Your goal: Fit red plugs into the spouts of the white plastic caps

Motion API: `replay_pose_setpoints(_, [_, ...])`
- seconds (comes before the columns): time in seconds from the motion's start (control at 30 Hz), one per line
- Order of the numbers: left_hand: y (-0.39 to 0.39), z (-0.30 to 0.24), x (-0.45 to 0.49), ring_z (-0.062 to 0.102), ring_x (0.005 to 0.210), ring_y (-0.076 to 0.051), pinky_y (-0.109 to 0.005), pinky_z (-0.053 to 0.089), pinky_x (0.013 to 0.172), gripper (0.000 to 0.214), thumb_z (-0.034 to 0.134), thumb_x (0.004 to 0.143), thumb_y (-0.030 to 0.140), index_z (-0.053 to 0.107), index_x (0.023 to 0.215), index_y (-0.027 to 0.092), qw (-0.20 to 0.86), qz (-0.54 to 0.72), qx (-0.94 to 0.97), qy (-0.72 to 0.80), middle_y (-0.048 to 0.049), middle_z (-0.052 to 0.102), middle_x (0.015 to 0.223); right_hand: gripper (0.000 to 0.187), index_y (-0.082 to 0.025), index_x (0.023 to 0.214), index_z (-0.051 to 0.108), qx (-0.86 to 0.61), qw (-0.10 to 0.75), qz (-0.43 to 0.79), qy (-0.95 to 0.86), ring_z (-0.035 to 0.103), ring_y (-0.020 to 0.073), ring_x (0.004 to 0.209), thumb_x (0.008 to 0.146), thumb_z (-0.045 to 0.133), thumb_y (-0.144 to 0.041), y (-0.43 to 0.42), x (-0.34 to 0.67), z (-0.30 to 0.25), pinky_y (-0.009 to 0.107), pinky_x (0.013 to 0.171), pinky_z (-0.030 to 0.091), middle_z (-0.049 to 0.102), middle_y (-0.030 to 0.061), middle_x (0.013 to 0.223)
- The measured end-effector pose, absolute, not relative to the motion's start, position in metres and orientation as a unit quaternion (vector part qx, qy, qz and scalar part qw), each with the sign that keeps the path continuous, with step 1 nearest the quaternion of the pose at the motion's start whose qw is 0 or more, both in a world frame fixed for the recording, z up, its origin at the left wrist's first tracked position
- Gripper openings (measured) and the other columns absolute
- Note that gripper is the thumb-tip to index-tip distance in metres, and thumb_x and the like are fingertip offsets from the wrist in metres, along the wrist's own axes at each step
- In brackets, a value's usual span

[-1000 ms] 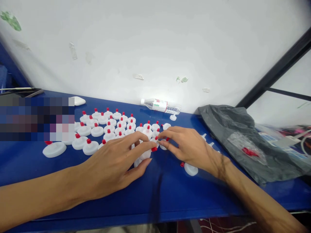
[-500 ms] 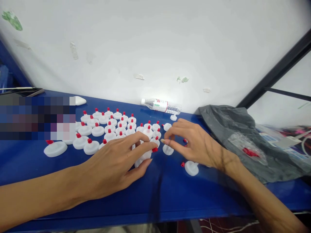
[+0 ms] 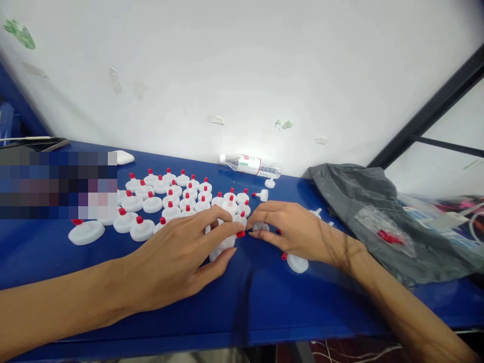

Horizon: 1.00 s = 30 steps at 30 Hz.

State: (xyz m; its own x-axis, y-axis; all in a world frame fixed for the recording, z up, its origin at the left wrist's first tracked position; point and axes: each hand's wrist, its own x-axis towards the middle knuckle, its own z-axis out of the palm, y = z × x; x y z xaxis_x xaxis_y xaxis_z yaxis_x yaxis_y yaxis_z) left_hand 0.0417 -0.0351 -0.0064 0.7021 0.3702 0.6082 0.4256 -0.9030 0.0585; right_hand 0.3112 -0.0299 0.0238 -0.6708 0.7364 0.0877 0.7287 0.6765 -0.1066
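Note:
My left hand (image 3: 192,252) grips a white plastic nozzle cap (image 3: 227,243) between thumb and fingers. The cap lies tilted, its red tip (image 3: 241,234) pointing right. My right hand (image 3: 291,229) is curled just to the right of this tip, thumb and index fingertip close together. Whether something small sits in that pinch, or whether it touches the tip, I cannot make out. Behind the right fingers another white cap (image 3: 260,227) is partly hidden. A further white cap (image 3: 297,263) lies below my right hand, beside a loose-looking red tip (image 3: 284,256).
Several white caps with red tips (image 3: 152,203) stand grouped at left and centre. A clear bottle (image 3: 249,164) lies by the wall. To the right is a grey plastic bag (image 3: 340,201) with a clear bag of red pieces (image 3: 389,236) on it. The blue table's front edge (image 3: 264,335) is near.
My right hand has moved down and left, bringing its fingertips to the red tip. The white cap behind it near the bottle now shows more fully. My left hand has stayed in place.

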Motion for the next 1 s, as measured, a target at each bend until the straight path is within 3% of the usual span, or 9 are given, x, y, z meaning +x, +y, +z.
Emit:
replay_pose_setpoints(0.13, [-0.035, -0.007, 0.042, 0.071, 0.083, -0.017, -0.029, 0.056, 0.064, 0.029, 0.045, 0.105, 0.027, 0.049, 0.134, 0.024, 0.047, -0.318, -0.922, -0.214, -0.0049, 0.064, 0.119, 0.018, -0.024, 0.117, 0.068, -0.396, 0.061, 0.016, -0.916, 0.067, 0.0223, 0.105, 0.102, 0.058, -0.026, -0.031, 0.310, 0.024, 0.038, 0.097, 0.050, 0.073, 0.0028, 0.113])
replay_pose_setpoints(0.5, [-0.035, -0.005, 0.042, 0.071, 0.082, -0.017, -0.029, 0.055, 0.064, 0.029, 0.046, 0.105, 0.025, 0.049, 0.133, 0.024, 0.045, -0.315, -0.924, -0.210, -0.0054, 0.065, 0.119, 0.023, -0.023, 0.115, 0.070, -0.368, 0.105, 0.046, -0.923, 0.066, 0.0222, 0.103, 0.103, 0.059, -0.039, -0.035, 0.306, 0.031, 0.039, 0.097, 0.049, 0.074, 0.0055, 0.111])
replay_pose_setpoints(0.6, [-0.036, -0.005, 0.042, 0.071, 0.083, -0.017, -0.029, 0.055, 0.061, 0.029, 0.047, 0.104, 0.024, 0.049, 0.133, 0.023, 0.047, -0.312, -0.926, -0.207, -0.0062, 0.065, 0.119, 0.018, -0.023, 0.110, 0.072, -0.369, 0.151, 0.062, -0.915, 0.066, 0.0204, 0.101, 0.101, 0.062, -0.036, -0.041, 0.307, 0.043, 0.035, 0.092, 0.049, 0.074, 0.0041, 0.107])
replay_pose_setpoints(0.67, [-0.036, -0.005, 0.041, 0.071, 0.084, -0.018, -0.029, 0.055, 0.061, 0.029, 0.047, 0.104, 0.024, 0.049, 0.132, 0.024, 0.048, -0.312, -0.926, -0.205, -0.0065, 0.065, 0.120, 0.017, -0.023, 0.106, 0.073, -0.384, 0.160, 0.105, -0.903, 0.066, 0.0156, 0.081, 0.100, 0.065, -0.036, -0.045, 0.309, 0.052, 0.029, 0.076, 0.050, 0.073, 0.0003, 0.090])
replay_pose_setpoints(0.77, [-0.036, -0.004, 0.041, 0.070, 0.084, -0.017, -0.029, 0.054, 0.062, 0.028, 0.047, 0.104, 0.023, 0.049, 0.132, 0.024, 0.048, -0.310, -0.927, -0.205, -0.0062, 0.064, 0.121, 0.021, -0.027, 0.106, 0.074, -0.399, 0.109, 0.208, -0.886, 0.065, 0.0122, 0.068, 0.094, 0.072, -0.044, -0.047, 0.314, 0.059, 0.024, 0.062, 0.048, 0.072, -0.0046, 0.079])
replay_pose_setpoints(0.9, [-0.036, -0.003, 0.042, 0.069, 0.083, -0.017, -0.029, 0.054, 0.063, 0.026, 0.046, 0.104, 0.023, 0.049, 0.130, 0.024, 0.055, -0.311, -0.926, -0.207, -0.0061, 0.064, 0.119, 0.029, -0.029, 0.108, 0.075, -0.401, 0.039, 0.264, -0.876, 0.070, 0.0136, 0.082, 0.085, 0.081, -0.044, -0.043, 0.319, 0.054, 0.023, 0.072, 0.051, 0.075, -0.0042, 0.089])
replay_pose_setpoints(1.0, [-0.036, -0.004, 0.042, 0.068, 0.081, -0.016, -0.029, 0.052, 0.060, 0.027, 0.046, 0.104, 0.023, 0.049, 0.131, 0.024, 0.059, -0.312, -0.926, -0.203, -0.0060, 0.064, 0.119, 0.025, -0.027, 0.107, 0.075, -0.402, 0.029, 0.284, -0.870, 0.069, 0.0123, 0.077, 0.088, 0.079, -0.042, -0.038, 0.319, 0.046, 0.022, 0.070, 0.051, 0.073, -0.0042, 0.085])
